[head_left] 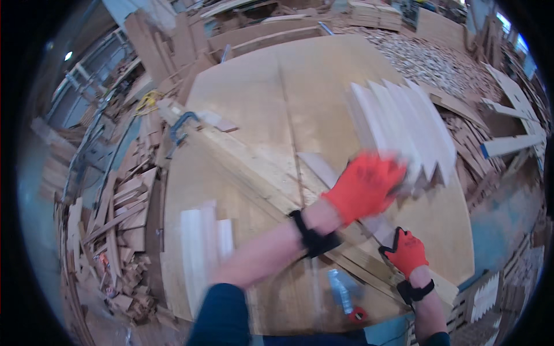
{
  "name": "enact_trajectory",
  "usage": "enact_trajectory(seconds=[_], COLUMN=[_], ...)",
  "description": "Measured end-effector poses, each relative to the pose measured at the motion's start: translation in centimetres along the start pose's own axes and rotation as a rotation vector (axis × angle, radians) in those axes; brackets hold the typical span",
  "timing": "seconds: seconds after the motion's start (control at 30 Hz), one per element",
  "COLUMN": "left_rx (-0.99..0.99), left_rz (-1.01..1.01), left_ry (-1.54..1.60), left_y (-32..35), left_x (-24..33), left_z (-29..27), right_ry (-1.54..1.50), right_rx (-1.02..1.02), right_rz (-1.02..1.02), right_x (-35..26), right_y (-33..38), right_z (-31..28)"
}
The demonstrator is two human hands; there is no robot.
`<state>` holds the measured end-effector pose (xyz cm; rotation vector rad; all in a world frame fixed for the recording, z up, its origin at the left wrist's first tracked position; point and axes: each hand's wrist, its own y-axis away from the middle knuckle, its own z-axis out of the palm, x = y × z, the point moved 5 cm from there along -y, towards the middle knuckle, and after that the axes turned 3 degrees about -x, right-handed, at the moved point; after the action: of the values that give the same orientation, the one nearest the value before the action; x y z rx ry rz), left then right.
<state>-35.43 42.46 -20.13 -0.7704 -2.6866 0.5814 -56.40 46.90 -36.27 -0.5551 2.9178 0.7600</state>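
Observation:
My left hand (369, 185), in an orange-red glove, reaches across the table to the near ends of a row of pale boards (398, 127) with pointed ends. Motion smears its fingers, and whether they grip a board I cannot tell. Lower right, my right hand (408, 254), in a matching glove, is closed on the near end of a thin wooden slat (378, 229). That slat slants away to the upper left, passing behind my left hand and crossing a long timber beam (248, 164). A blue clamp (183, 126) grips the beam's far end.
Shorter pale boards (199, 242) lie at the table's left. A clear plastic bottle (340, 291) and a red ring-shaped thing (358, 314) are by the near edge. Scrap wood (130, 225) is heaped left of the table (231, 86); more offcuts (433, 60) cover the back right.

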Motion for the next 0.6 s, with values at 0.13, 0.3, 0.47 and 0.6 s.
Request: enact_trajectory(seconds=[0.13, 0.3, 0.47, 0.6], left_rx=[0.247, -0.231, -0.259, -0.195], left_rz=[-0.387, -0.544, -0.758, -0.797], left_ry=[0.288, -0.152, -0.222, -0.177], left_y=[-0.7, 11.8, 20.7, 20.9], left_x=[-4.2, -11.4, -19.1, -21.1], left_z=[-0.7, 0.9, 2.8, 2.9], right_ry=[-0.066, -0.098, -0.082, -0.106], right_rx=[0.141, 0.141, 0.264, 0.278], right_rz=[-0.032, -0.127, -0.276, -0.431], right_x=[-2.3, -9.5, -13.5, -15.9], right_y=[-0.9, -7.0, -14.2, -14.7], right_z=[-1.3, -3.8, -3.0, -4.5])
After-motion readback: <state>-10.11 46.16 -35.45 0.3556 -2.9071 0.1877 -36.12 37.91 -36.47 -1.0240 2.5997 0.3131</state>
